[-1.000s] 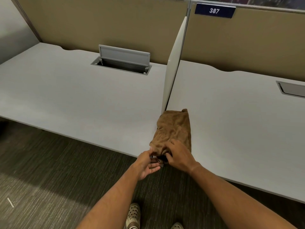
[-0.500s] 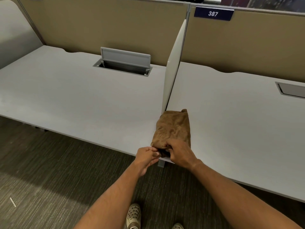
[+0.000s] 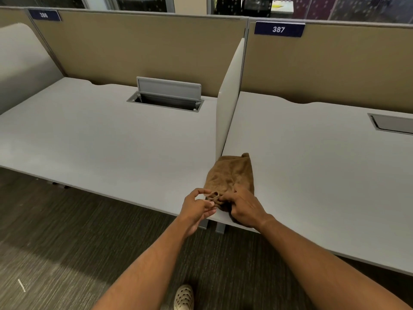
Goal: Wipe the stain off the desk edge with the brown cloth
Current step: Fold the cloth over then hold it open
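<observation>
Two long pale grey laminate desks (image 3: 111,139) side by side under tan fabric partition panels (image 3: 138,50), parted by a thin upright off-white divider board (image 3: 228,104). An open grey metal cable hatch (image 3: 166,95) sunk in the left desk, a closed one (image 3: 393,124) in the right; dark striped carpet (image 3: 55,242) below.

Lying on the right desk's near corner, just in front of the divider's foot: a crumpled brown terry cloth (image 3: 232,175), its near end bunched at the desk edge (image 3: 221,217) and seemingly hanging a little over it.

Right hand (image 3: 244,209) palm down on that near end, fingers curled and pinched together on a fold of the brown cloth. Left hand (image 3: 197,206) just beside, fingers part open, thumb and forefinger tips close to the same fold; whether actually nipping it, cannot tell.

No stain discernible at this range; possibly under the cloth or the hands.

Step in hand, by the look of it: gathering the cloth into a pad, ahead of wiping. Next move calls for a firm wad in one hand, pressed against the rim and drawn along it, with enough cloth wrapped over the lip to reach the front face.
</observation>
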{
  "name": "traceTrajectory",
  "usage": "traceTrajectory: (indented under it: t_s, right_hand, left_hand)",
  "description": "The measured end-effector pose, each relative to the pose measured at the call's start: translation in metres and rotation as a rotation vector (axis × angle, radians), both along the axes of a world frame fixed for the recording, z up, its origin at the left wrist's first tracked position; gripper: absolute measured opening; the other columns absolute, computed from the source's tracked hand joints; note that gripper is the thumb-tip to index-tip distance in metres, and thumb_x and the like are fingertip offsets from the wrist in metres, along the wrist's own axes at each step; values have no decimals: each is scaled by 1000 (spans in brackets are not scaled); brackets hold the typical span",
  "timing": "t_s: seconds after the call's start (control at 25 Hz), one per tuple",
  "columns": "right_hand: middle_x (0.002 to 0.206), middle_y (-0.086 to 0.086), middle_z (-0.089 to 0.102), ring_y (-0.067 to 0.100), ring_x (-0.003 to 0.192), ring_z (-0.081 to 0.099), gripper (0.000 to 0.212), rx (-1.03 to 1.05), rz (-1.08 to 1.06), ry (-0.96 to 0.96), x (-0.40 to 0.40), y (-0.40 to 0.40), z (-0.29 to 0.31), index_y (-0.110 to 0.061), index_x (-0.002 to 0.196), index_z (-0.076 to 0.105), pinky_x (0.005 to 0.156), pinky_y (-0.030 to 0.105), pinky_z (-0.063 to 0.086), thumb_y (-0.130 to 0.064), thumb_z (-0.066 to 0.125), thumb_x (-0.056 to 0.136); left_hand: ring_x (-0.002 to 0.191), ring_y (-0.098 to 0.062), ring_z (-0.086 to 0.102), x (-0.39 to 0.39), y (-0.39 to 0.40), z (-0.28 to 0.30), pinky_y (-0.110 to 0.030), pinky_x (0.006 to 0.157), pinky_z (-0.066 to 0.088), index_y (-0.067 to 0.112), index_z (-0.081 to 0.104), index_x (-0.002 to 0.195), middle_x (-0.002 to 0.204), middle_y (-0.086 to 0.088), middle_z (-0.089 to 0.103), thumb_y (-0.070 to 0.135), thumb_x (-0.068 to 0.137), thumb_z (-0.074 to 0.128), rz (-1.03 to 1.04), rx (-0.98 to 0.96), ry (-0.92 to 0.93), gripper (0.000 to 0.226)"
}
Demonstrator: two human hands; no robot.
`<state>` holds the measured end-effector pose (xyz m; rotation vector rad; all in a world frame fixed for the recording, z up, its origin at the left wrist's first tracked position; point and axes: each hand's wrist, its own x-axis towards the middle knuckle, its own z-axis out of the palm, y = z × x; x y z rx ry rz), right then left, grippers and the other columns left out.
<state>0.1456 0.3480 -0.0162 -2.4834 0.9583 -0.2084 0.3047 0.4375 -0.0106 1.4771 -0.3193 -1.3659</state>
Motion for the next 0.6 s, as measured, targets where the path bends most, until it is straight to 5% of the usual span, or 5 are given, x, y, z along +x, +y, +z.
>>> traceTrajectory:
  t_s: [0.2,0.32,0.44,0.6]
  right_hand:
    - [99,-4,50,12,87,43,39,99,-6,-52,-7,-6,6,-24,120,69,70,17,34,-7,49,92]
    - [99,-2,52,12,85,44,41,125,-15,-74,-12,-9,9,-24,117,71,68,15,33,-4,47,91]
    - [95,-7,48,10,84,44,44,143,-34,-113,-18,-13,16,-23,113,72,68,12,31,0,45,88]
    - [96,-7,60,10,85,54,39,194,-114,-241,-30,-21,33,-20,107,73,73,13,43,3,49,87]
  left_hand:
    - [89,-21,73,-6,-8,9,-32,82,60,13,72,110,88,-13,74,-23,78,55,-148,-70,-53,51]
    - [83,-10,74,-12,-14,16,-26,81,60,14,70,119,80,-1,76,-23,75,60,-306,-85,-280,58]
    - [91,-17,71,-16,-24,26,-33,82,60,15,72,113,95,-5,72,-12,82,60,-434,-59,-621,42]
    - [62,-13,55,-20,-41,43,-43,72,57,8,69,91,69,-1,62,5,87,65,-486,-115,-999,6]
